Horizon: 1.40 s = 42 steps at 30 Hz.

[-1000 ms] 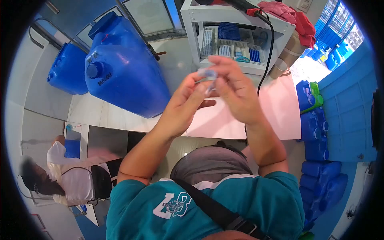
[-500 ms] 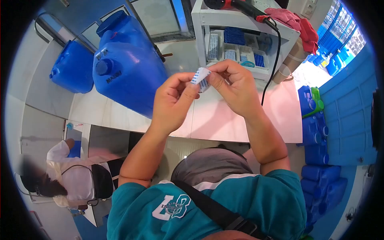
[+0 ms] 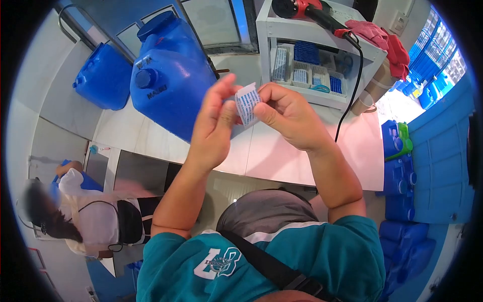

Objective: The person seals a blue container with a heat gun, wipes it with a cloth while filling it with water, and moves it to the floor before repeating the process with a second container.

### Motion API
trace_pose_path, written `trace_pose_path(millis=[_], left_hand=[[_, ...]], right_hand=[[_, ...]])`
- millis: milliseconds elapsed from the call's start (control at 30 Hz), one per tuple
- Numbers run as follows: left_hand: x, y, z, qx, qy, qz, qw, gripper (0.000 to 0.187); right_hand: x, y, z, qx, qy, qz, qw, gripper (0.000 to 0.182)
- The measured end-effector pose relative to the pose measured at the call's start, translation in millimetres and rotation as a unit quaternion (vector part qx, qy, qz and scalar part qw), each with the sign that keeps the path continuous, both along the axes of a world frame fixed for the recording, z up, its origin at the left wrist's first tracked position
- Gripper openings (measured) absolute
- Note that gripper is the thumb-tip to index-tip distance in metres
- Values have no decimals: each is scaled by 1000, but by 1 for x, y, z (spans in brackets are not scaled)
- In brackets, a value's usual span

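Note:
A small white packet or label sheet with blue print (image 3: 247, 104) is up in front of me, above the white counter. My right hand (image 3: 282, 113) pinches its right edge between thumb and fingers. On the packet's left side is my left hand (image 3: 217, 118), its fingers raised and apart, with the thumb close to the edge; whether it touches is hard to see. Behind my left hand stands a large blue jug with a cap (image 3: 171, 95).
Another blue container (image 3: 103, 76) stands left. A white shelf (image 3: 302, 100) holds baskets, with a red and black heat tool (image 3: 314, 12) on top and its cord hanging down. Blue jugs (image 3: 400, 181) are stacked right. A person (image 3: 95, 221) is at the lower left.
The packet, curled before, now faces me flatter. My left hand's fingers have opened and lifted from their pinch on it. The view has shifted slightly, and the other person's arm has moved.

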<state>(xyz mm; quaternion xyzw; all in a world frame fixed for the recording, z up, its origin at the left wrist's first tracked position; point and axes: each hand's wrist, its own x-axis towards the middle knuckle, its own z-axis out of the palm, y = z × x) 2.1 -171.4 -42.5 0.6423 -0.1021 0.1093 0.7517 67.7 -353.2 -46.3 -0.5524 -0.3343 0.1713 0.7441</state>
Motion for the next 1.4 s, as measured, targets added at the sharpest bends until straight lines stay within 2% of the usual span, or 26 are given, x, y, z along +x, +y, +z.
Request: trace_pose_path(millis=[133, 167, 233, 333, 433, 467, 533, 567, 633, 733, 767, 800, 833, 867, 900, 933, 967, 1000, 1033, 1067, 1133, 1167, 1233, 1300, 1333, 1400], left_hand=[[-2, -8, -10, 90, 3, -27, 996, 32], [-2, -9, -12, 90, 2, -27, 996, 32], [0, -13, -13, -46, -28, 2, 999, 20], [-1, -4, -13, 19, -51, 56, 997, 10], [4, -4, -12, 1, -52, 95, 994, 19], [4, -6, -12, 2, -52, 95, 994, 19], [4, -12, -14, -103, -58, 73, 990, 24], [3, -15, -13, -102, -58, 73, 990, 24], [1, -19, -13, -243, -8, 52, 969, 27], [-2, -30, -10, -290, 34, 63, 954, 23], [-3, -31, -6, -311, 71, 64, 945, 30], [-3, -28, -5, -311, 71, 66, 945, 30], [-4, -24, -4, -261, 77, 80, 959, 29], [-3, -20, -3, -210, 84, 94, 969, 29], [-1, -14, -5, -210, 83, 95, 970, 29], [3, -8, -8, -137, 47, 109, 984, 27], [6, -3, -9, -63, 10, 122, 990, 26], [8, -1, -9, -63, 9, 123, 990, 26], [10, 0, -8, -15, -50, 138, 989, 26], [11, 2, -7, 32, -109, 153, 982, 27], [10, 2, 1, 46, -96, 154, 982, 24], [10, 2, 7, 60, -82, 155, 983, 22], [9, 6, 13, 72, -70, 153, 983, 20], [7, 11, 17, -19, 80, 107, 991, 17], [7, 10, 17, -19, 80, 108, 991, 17], [7, 8, 16, 0, -9, 145, 989, 13]], right_hand=[[1, 14, -12, 21, 28, -17, 999, 19], [2, 14, -17, 21, 26, -17, 999, 19], [5, 12, -24, -15, 18, -57, 998, 23], [1, 14, -24, 25, 25, -80, 996, 24], [-9, 10, -9, -18, -72, -97, 993, 25], [-9, 10, -6, -18, -72, -97, 993, 25], [-7, 13, 0, -43, -77, -104, 991, 29], [-7, 15, -3, -42, -77, -104, 991, 29], [-6, 22, -12, 39, -74, -105, 991, 28], [-2, 25, -16, -9, -93, -126, 988, 27], [-1, 25, -15, -8, -94, -125, 988, 27], [1, 24, -12, -16, -123, -182, 976, 25], [3, 23, -8, -24, -152, -238, 959, 23], [5, 20, -3, -24, -151, -238, 959, 23], [7, 13, 3, -56, -201, -248, 946, 21], [8, 8, 7, -88, -250, -258, 929, 20], [9, 5, 10, -88, -251, -257, 929, 20], [10, 3, 13, -107, -217, -193, 951, 20], [11, 1, 14, -127, -180, -128, 967, 20], [11, 3, 16, -127, -181, -128, 967, 20], [10, 7, 20, -55, -171, -112, 977, 21], [12, 10, 19, -56, -173, -115, 977, 21], [19, 16, 12, -60, -257, -199, 944, 23], [21, 20, 7, -64, -255, -194, 945, 24], [20, 22, 8, -67, -252, -186, 947, 25], [16, 21, 15, -78, -207, -147, 964, 25]])
